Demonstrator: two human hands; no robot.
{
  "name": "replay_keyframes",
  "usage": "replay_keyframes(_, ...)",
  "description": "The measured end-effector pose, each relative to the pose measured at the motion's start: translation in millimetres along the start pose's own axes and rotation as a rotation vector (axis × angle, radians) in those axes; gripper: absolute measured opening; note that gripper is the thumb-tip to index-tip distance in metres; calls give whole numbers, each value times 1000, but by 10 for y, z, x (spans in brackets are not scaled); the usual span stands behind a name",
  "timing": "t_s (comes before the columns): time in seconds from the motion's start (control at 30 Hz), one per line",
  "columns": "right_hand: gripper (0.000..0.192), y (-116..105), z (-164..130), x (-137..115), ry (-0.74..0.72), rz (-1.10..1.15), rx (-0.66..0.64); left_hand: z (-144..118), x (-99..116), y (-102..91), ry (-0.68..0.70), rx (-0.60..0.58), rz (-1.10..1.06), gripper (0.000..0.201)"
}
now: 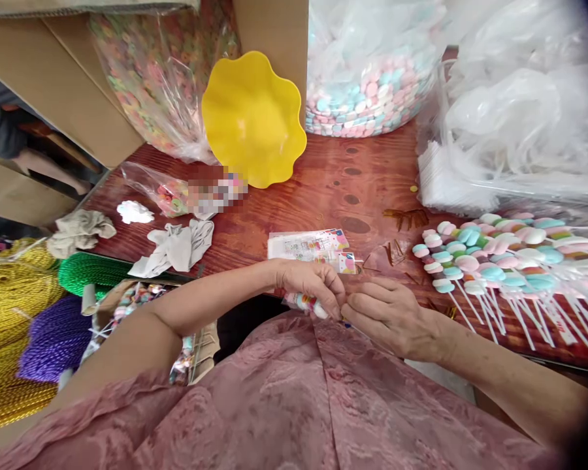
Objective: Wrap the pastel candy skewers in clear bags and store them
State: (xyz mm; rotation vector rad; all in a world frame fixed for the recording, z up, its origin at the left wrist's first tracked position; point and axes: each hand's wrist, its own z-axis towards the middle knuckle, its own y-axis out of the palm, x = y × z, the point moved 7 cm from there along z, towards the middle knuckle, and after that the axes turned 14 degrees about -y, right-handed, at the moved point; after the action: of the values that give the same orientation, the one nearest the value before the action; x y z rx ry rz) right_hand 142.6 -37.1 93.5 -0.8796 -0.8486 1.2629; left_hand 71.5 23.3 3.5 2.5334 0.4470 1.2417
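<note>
Just over my lap, a small candy skewer in a see-through wrapper (306,304) shows red, white and green pieces. My left hand (311,282) is closed on it, with thumb and index finger pinched near one end. Meeting it from the right, my right hand (394,318) has its fingertips pinched at the same end, where the wrapper narrows over the stick. My fingers hide the exact spot they grip. Flat printed plastic sleeves (298,247) lie on the table just beyond my left hand. Gold twist ties (406,219) are scattered past my right hand.
At right lie many marshmallow skewers (500,251) below a box of plastic sleeves (500,124). Behind stand a yellow scalloped bowl (255,121), a bag of marshmallows (372,85) and a bag of candy rings (157,72). Gloves (179,247) and purple cord (53,339) are at left.
</note>
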Motion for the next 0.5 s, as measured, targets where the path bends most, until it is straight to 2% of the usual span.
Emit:
replay_keyframes(0.1, 24, 36, 65, -31, 9, -42, -51, -116, 84, -154, -59, -27, 299, 19)
replay_keyframes(0.17, 24, 80, 71, -5, 45, -104, -86, -294, 181, -247, -132, 53, 529, 24)
replay_keyframes(0.2, 24, 108, 56, 39, 70, -137, -107, -404, 278, -273, -131, 163, 636, 25)
replay_keyframes(0.23, 24, 128, 26, 112, 107, -168, -120, -526, 421, -277, -82, 340, 744, 24)
replay_keyframes(0.3, 24, 110, -66, 339, 236, -200, -98, -831, 771, -161, 142, 862, 972, 19)
replay_keyframes(0.33, 24, 60, -125, 477, 334, -192, -50, -942, 873, 0, 267, 1052, 1086, 17)
replay_keyframes(0.37, 23, -10, -188, 610, 449, -157, 29, -950, 893, 198, 384, 1094, 1201, 19)
replay_keyframes(0.43, 21, -137, -292, 791, 670, -9, 236, -765, 757, 473, 531, 923, 1361, 21)
replay_keyframes(0.47, 20, -149, -306, 820, 743, 107, 324, -674, 683, 450, 541, 911, 1341, 21)
replay_keyframes(0.5, 19, -121, -284, 813, 781, 239, 384, -596, 623, 331, 509, 935, 1247, 19)
